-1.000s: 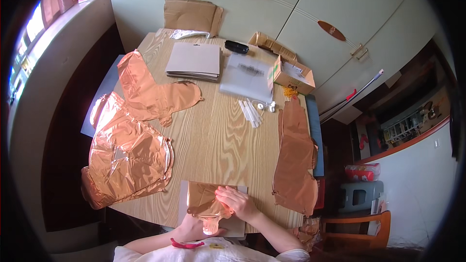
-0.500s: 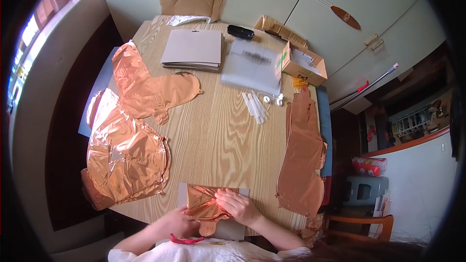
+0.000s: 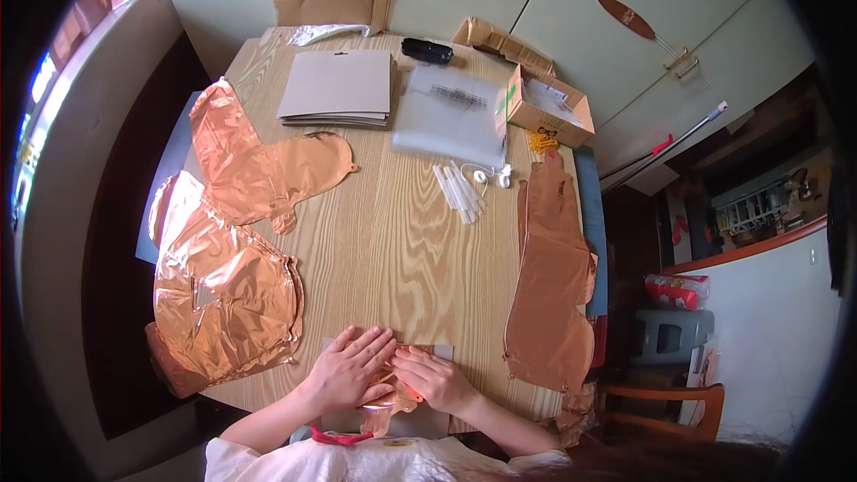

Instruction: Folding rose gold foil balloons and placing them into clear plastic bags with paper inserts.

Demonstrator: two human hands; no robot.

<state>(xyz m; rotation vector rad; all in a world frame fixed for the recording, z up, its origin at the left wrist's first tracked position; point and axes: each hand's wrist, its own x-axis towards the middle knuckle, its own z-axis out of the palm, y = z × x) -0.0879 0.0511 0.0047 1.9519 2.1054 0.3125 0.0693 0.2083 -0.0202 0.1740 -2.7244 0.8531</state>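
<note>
At the table's near edge a folded rose-gold foil balloon (image 3: 381, 416) lies on a grey card (image 3: 436, 421). My left hand (image 3: 353, 368) rests palm down over the foil, fingers stretched out and slightly apart. Beside it my right hand (image 3: 435, 381) also lies flat on the foil, its fingertips close to the left hand's fingers. Neither hand grips anything. Most of the folded foil is hidden under both hands; a rounded tab of it sticks out toward me.
More flat foil balloons lie at the left (image 3: 228, 295) and right (image 3: 549, 277). Farther back are stacked grey cards (image 3: 335, 87), clear plastic bags (image 3: 446, 120), white tubes (image 3: 459, 192), white ribbon rolls (image 3: 504, 177), a black case (image 3: 427, 51) and an open cardboard box (image 3: 569, 129).
My left hand has moved from the card's left edge up onto the foil and flattened. The foil's left part is now covered. My right hand stays almost in place.
</note>
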